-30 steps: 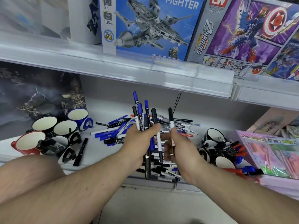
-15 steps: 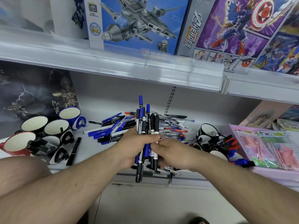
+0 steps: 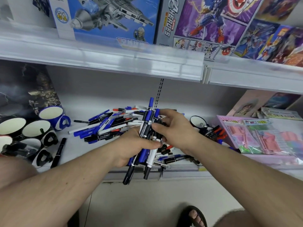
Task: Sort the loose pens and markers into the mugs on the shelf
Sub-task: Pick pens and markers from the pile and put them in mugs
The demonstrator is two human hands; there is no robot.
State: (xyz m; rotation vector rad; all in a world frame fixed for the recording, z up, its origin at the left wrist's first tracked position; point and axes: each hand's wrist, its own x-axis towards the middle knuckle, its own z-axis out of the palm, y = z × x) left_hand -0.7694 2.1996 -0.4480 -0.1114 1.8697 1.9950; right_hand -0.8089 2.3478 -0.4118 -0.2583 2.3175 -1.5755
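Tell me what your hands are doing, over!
Left hand grips bundle of markers. Right hand pinching its top. Loose pile still on shelf. Mugs left, unblocked.

Marker bundle (image 3: pixel 148 128) upright above pile (image 3: pixel 108 126)

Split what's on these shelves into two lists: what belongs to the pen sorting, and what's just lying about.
Belongs to the job:
- bundle of markers gripped in the left hand, right hand pinching it
- loose pile of pens
- mugs on the left
- mugs on the right

Just lying about:
- fighter box
- heroes box
- pink packet
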